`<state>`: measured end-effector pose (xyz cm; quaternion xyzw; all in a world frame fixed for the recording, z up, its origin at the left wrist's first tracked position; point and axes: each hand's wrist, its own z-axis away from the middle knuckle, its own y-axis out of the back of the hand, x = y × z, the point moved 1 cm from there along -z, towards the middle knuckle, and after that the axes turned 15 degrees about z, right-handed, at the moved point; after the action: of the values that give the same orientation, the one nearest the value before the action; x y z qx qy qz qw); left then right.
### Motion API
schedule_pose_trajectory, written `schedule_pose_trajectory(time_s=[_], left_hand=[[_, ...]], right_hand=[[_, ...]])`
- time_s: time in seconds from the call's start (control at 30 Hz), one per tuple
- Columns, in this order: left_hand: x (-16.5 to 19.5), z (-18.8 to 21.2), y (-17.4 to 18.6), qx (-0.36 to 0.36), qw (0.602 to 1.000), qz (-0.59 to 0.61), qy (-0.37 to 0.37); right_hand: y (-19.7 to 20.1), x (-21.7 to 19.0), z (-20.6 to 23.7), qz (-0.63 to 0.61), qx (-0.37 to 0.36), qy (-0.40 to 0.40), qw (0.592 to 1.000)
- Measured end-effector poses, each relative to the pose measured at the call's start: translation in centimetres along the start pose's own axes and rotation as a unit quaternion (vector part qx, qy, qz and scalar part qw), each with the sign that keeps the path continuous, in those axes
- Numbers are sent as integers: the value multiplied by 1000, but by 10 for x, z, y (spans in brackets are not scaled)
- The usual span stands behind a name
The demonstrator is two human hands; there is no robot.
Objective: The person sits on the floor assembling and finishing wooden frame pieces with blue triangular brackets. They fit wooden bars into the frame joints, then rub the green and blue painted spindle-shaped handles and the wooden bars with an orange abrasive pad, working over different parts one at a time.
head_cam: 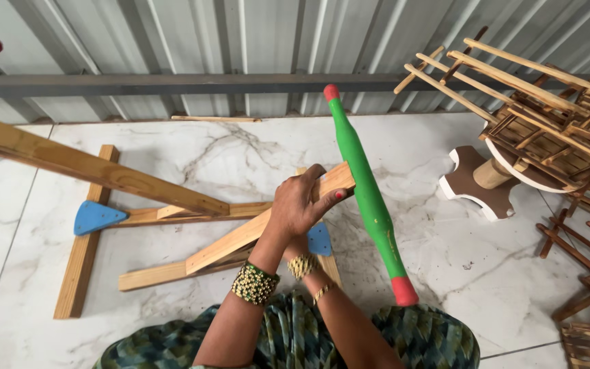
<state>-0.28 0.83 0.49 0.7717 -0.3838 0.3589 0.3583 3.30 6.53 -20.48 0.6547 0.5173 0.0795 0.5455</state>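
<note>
A patterned green garment (295, 342) fills the bottom edge. Above it, the left hand (302, 205) is curled tight around a wooden slat (268, 222), with a green roller (367, 191) crossing the slat's end just beyond the fingertips. The right hand (300, 247) is mostly hidden underneath; I cannot tell its grip.

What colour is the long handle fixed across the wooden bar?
Green handle with red ends, head view.

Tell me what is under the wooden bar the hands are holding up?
Under the raised pale wooden bar lie a flat wooden plank, a blue triangular corner plate and the white marble floor. The right hand is mostly covered by the left hand.
</note>
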Motion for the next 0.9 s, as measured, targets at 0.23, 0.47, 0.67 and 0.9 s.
schedule_pose_trajectory(time_s=[0.23, 0.47, 0.67, 0.9], left_hand=[[-16, -2, -9, -6, 1000, 0, 29], [-24, -8, -14, -13, 999, -4, 34], [-33, -20, -19, -13, 999, 3, 48], [-35, -27, -23, 2, 999, 0, 33]], right_hand=[[36, 32, 84, 128, -2, 119, 985], [71, 109, 122, 100, -209, 140, 963], [79, 126, 114, 14, -237, 43, 971], [79, 141, 68, -115, -67, -102, 986]])
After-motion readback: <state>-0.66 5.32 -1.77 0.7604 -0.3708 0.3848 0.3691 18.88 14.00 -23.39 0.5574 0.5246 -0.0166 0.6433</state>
